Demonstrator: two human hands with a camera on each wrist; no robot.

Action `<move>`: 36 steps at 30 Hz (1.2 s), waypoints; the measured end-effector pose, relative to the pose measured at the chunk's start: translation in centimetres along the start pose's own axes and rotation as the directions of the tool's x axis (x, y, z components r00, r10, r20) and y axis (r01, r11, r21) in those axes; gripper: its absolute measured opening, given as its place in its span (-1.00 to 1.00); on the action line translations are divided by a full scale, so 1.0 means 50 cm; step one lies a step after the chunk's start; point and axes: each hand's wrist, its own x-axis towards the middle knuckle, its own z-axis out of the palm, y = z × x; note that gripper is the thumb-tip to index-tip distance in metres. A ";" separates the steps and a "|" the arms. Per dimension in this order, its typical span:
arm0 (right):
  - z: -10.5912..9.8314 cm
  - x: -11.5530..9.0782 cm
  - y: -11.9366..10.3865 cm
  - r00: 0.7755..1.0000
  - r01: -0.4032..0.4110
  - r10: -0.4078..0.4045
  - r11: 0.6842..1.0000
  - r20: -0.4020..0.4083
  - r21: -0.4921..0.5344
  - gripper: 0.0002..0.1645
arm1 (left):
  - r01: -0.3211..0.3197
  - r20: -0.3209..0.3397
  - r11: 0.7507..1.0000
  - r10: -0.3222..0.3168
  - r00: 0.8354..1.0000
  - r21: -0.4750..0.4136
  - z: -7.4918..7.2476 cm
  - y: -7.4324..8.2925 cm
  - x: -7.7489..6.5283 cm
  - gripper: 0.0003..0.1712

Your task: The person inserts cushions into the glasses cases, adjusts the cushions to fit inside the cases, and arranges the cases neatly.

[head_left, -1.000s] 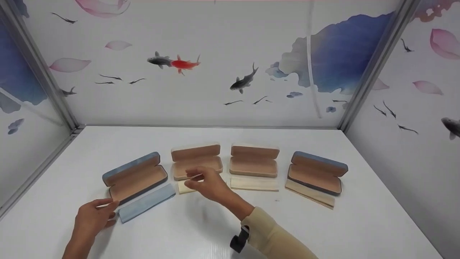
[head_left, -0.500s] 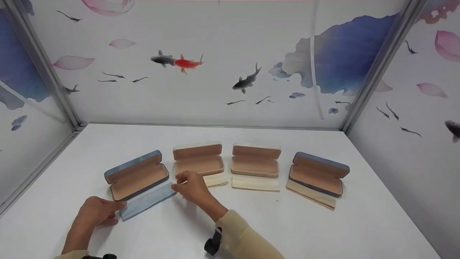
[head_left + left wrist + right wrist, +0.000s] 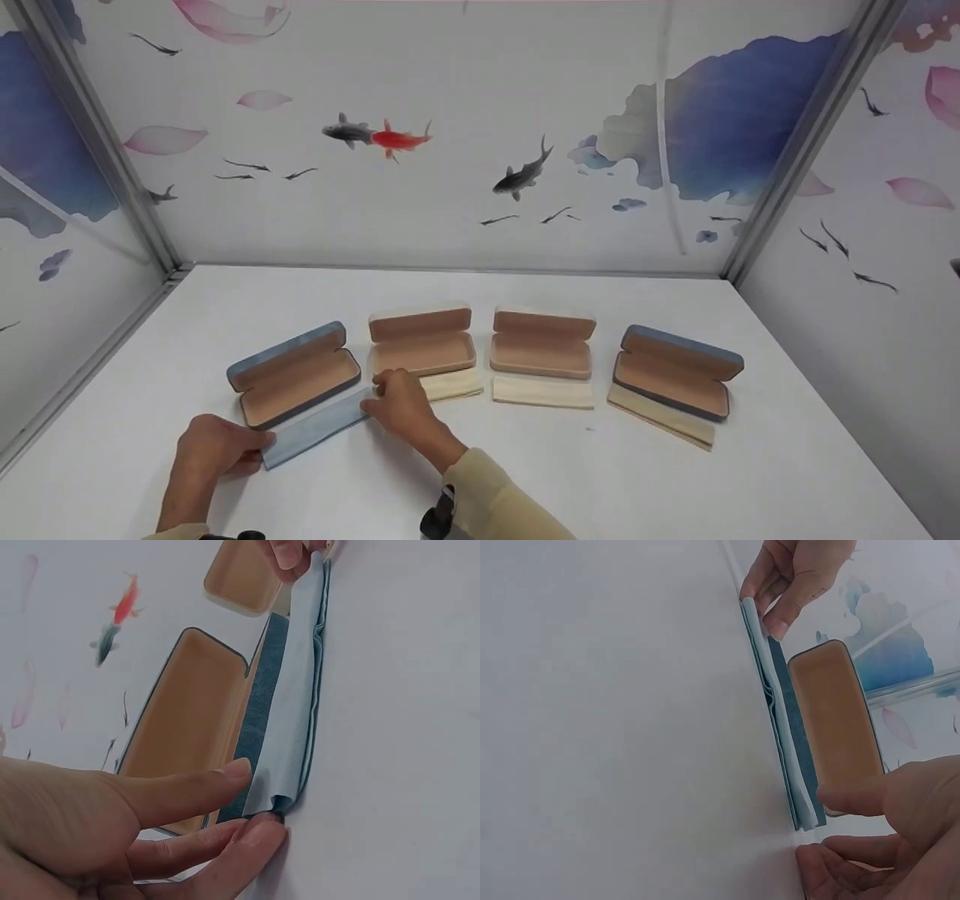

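Note:
In the head view a folded light-blue glasses cloth (image 3: pixel 319 431) lies slantwise before an open blue glasses case (image 3: pixel 300 386) with a tan lining. My left hand (image 3: pixel 214 450) holds the cloth's near left end between thumb and fingers. At its far right end, my right hand (image 3: pixel 405 405) has thumb and fingertips about the corner. Both wrist views show the folded layers of the cloth (image 3: pixel 289 720) running between the hands, along the dark-blue side of the case (image 3: pixel 799 727). The right hand covers part of a cream cloth (image 3: pixel 454 384) behind it.
Two open cream cases (image 3: pixel 424 352) stand in the middle, with a second cream cloth (image 3: pixel 541 392) before the right one. Farther right is another open blue case (image 3: pixel 671 379) with a beige cloth (image 3: pixel 660 415) along its front. A printed wall panel (image 3: pixel 450 225) borders the table's back.
My right hand has come left and down from over the cream cloth to the blue cloth's right end. My left hand has moved right, from the case's corner onto the cloth's left end.

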 end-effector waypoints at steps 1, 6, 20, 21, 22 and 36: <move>0.003 -0.001 0.001 1.000 0.003 -0.003 1.000 0.005 0.005 -0.57 | 0.007 -0.003 1.000 -0.007 1.000 0.006 0.002 -0.001 0.001 -0.50; 0.012 -0.006 0.005 0.998 0.042 -0.043 0.999 0.034 0.016 -0.71 | 0.055 -0.008 0.998 -0.055 0.998 0.015 0.007 -0.008 0.007 -0.57; 0.001 -0.003 0.017 0.992 0.124 -0.124 0.992 0.007 0.002 -0.94 | -0.121 0.094 0.989 0.113 0.989 0.081 -0.014 -0.001 -0.014 -0.72; 0.001 -0.002 0.016 0.994 0.105 -0.105 0.994 0.014 0.024 -0.94 | -0.133 0.099 0.988 0.125 0.987 0.075 -0.017 0.000 -0.015 -0.69; 0.001 -0.002 0.015 0.996 0.084 -0.085 0.995 0.021 0.051 -0.94 | -0.144 0.108 0.988 0.137 0.985 0.063 -0.020 0.001 -0.015 -0.65; 0.007 0.017 -0.004 0.989 -0.103 0.051 0.907 0.138 0.408 -0.90 | -0.181 0.146 0.980 0.191 0.971 -0.081 -0.058 -0.002 -0.015 -0.40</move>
